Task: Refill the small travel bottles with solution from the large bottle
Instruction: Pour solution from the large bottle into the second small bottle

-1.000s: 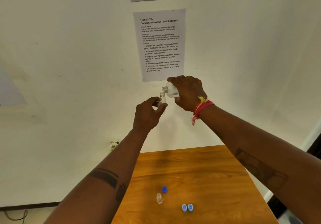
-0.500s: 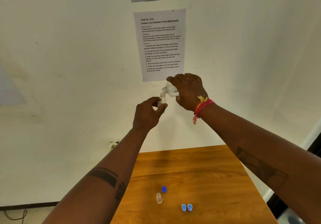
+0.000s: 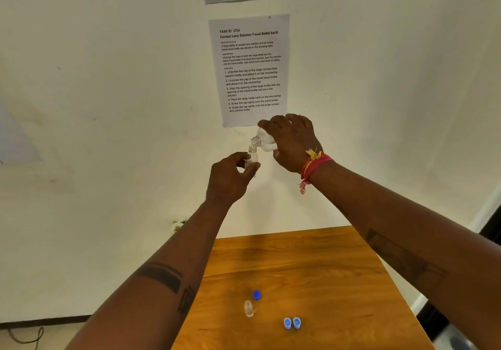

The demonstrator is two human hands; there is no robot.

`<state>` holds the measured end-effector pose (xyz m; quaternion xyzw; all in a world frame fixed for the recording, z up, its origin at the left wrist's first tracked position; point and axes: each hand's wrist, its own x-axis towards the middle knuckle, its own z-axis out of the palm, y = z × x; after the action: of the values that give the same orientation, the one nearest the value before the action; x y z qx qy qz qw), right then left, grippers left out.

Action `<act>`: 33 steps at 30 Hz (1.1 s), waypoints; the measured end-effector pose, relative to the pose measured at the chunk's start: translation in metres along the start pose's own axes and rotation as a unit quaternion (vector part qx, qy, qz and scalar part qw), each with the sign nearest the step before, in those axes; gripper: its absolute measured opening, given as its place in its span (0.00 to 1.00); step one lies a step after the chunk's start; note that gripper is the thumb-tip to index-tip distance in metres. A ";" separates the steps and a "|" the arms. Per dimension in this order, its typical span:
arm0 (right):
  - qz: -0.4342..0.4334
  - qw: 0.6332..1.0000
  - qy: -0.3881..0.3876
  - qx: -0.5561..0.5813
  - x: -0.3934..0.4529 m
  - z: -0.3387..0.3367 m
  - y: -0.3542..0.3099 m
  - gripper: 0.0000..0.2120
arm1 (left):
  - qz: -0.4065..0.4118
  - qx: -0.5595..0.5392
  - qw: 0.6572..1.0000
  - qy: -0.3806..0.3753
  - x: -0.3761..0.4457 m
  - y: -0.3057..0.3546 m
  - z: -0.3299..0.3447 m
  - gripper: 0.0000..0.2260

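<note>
So the whole thing here comes down to mouth over mouth. The right hand (image 3: 291, 143) is wrapped around the large bottle (image 3: 264, 141), tipped well over so its long axis runs roughly sideways with the open neck pointing left and a bit down. The left hand (image 3: 230, 177) pinches a small travel bottle (image 3: 252, 157) upright, and its opening sits right under the big bottle's neck, pretty much touching from what I can see. Both are held up in the air in front of the wall, well above the counter (image 3: 325, 282). I can't make out an actual stream, too small and clear to tell.

Down on the counter there's another small travel bottle (image 3: 248, 308) standing uncapped, a dark blue cap (image 3: 256, 294) just behind it, and two light blue caps (image 3: 292, 323) off to the right. My guess is that one's next, and the left hand is the nearer one for swapping bottles
</note>
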<state>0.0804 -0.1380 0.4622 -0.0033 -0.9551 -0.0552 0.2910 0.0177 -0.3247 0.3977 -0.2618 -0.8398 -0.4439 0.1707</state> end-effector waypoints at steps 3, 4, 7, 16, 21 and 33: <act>-0.002 1.000 -0.001 0.000 0.000 0.000 -0.001 0.34 | 0.003 -0.004 1.000 0.001 0.000 0.000 -0.001 0.14; -0.002 1.000 0.000 0.001 0.001 0.000 -0.001 0.34 | 0.002 -0.005 1.000 0.001 0.000 0.000 -0.001 0.14; -0.004 1.000 -0.001 0.003 0.001 0.000 -0.001 0.34 | 0.001 -0.003 1.000 0.003 0.001 -0.001 -0.001 0.14; -0.005 1.000 0.000 0.005 0.002 0.000 0.000 0.33 | 0.003 0.002 1.000 0.008 0.003 -0.003 0.002 0.15; -0.002 1.000 0.004 0.003 0.002 0.002 0.000 0.33 | 0.012 0.009 1.000 0.004 0.002 -0.003 0.001 0.15; -0.007 1.000 0.006 -0.002 0.004 0.004 0.002 0.33 | 0.011 0.007 1.000 0.006 0.003 -0.002 0.002 0.15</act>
<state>0.0747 -0.1357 0.4616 0.0034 -0.9533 -0.0587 0.2961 0.0136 -0.3233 0.3969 -0.2673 -0.8388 -0.4378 0.1827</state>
